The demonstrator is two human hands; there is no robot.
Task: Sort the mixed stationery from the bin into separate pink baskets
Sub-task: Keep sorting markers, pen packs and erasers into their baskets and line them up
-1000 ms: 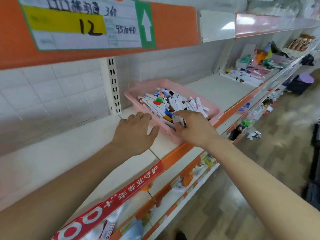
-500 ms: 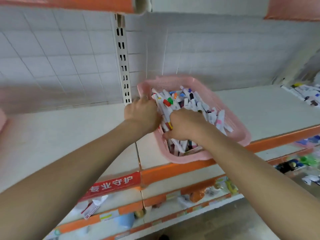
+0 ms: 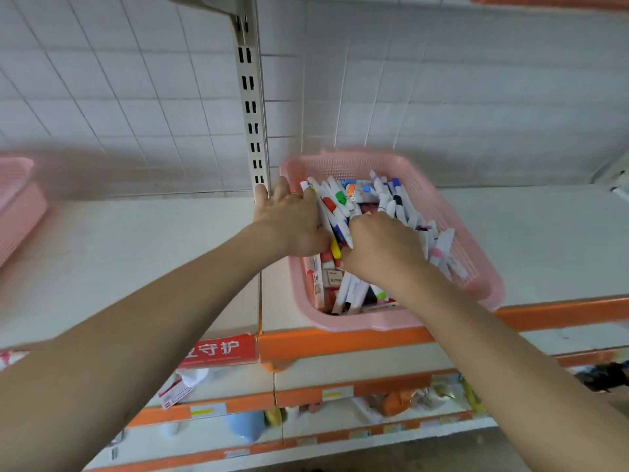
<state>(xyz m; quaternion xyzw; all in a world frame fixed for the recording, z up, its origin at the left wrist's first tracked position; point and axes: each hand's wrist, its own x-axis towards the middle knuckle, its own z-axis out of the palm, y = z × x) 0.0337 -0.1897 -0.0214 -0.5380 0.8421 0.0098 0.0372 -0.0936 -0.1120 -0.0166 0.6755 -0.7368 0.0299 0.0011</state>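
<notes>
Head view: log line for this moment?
stage: both hands in basket | left hand: fingers out over left rim, against markers | right hand: curled into markers, grip hidden | second basket: far left on shelf

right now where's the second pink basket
Head view: the second basket sits on the shelf at the far left edge, partly out of frame, well left of the slotted upright and the marker basket.

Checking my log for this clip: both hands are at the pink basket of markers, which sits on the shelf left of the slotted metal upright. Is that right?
Not quite: the head view shows the pink basket right of the slotted metal upright, not left. The left hand and right hand are at its markers.
</notes>
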